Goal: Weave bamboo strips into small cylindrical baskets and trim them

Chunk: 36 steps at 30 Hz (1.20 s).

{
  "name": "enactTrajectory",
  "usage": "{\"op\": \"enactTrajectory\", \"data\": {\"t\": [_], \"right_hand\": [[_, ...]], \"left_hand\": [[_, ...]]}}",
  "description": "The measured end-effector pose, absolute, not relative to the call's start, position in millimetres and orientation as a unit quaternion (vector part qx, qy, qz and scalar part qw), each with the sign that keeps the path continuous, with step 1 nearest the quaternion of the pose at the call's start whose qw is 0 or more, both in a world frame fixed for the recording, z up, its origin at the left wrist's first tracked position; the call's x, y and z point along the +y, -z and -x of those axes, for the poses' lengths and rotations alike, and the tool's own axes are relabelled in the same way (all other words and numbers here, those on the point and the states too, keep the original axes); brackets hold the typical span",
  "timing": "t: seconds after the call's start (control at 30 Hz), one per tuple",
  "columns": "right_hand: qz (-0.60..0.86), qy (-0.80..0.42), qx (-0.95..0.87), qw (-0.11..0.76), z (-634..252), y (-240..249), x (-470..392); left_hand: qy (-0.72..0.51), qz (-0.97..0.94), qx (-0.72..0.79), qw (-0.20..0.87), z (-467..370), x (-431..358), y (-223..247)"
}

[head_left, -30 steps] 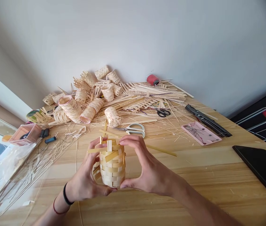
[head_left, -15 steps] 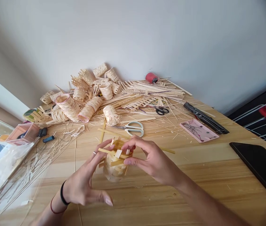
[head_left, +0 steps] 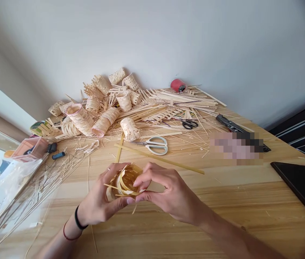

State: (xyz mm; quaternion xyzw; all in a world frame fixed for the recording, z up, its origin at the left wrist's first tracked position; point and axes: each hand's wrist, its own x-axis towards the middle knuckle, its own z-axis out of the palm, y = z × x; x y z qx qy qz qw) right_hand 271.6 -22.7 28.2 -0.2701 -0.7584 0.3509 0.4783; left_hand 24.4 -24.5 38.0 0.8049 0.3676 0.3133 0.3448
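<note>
A small woven basket (head_left: 130, 176) with a yellow strip round its rim is held between my two hands, its opening tilted toward me. My left hand (head_left: 105, 198) wraps round its left side, thumb along the near rim. At the right, my right hand (head_left: 163, 190) pinches the rim, thumb outside and fingertips inside the opening. Loose strip ends stick out to the left of the rim. Just beyond the basket, a long yellow strip (head_left: 179, 164) lies on the table near white-handled scissors (head_left: 156, 145).
Woven cylinders (head_left: 79, 118) and loose strips (head_left: 179, 100) are heaped at the back. Black scissors (head_left: 190, 124), a red spool (head_left: 178, 85) and a black-handled tool (head_left: 230, 124) lie further right. A black tablet-like object (head_left: 297, 187) is at the right edge, a pink box (head_left: 31, 149) at the left.
My left hand has closed round the basket, its thumb coming up to the rim. The basket has tipped so its opening faces me more. The view has shifted slightly.
</note>
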Motion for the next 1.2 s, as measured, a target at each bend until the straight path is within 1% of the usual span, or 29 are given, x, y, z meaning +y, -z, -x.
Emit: {"op": "enactTrajectory", "data": {"t": [0.2,0.3,0.43,0.57,0.67,0.73,0.8,1.0,1.2], "right_hand": [[0.249,-0.256,-0.802,0.478,-275,-34,-18],[0.257,-0.239,-0.809,0.472,-277,-34,-15],[0.279,-0.246,-0.798,0.475,-277,-31,-14],[0.276,-0.211,-0.797,0.494,-273,-26,-14],[0.264,-0.198,-0.798,0.505,-272,-26,-14],[0.260,-0.199,-0.798,0.506,-271,-26,-14],[0.252,-0.190,-0.802,0.507,-272,-27,-14],[0.234,-0.152,-0.817,0.505,-273,-26,-17],[0.238,-0.107,-0.834,0.486,-273,-29,-20]], "left_hand": [[-0.337,-0.797,0.388,0.318,-23,-26,-32],[-0.363,-0.789,0.389,0.307,-23,-28,-26],[-0.424,-0.769,0.338,0.338,-27,-28,-17],[-0.431,-0.758,0.356,0.336,-29,-28,-13],[-0.442,-0.714,0.368,0.399,-29,-26,-15],[-0.430,-0.711,0.362,0.422,-27,-23,-17],[-0.422,-0.725,0.355,0.412,-24,-21,-19],[-0.467,-0.716,0.345,0.387,-24,-17,-22],[-0.482,-0.680,0.334,0.441,-26,-15,-20]]}}
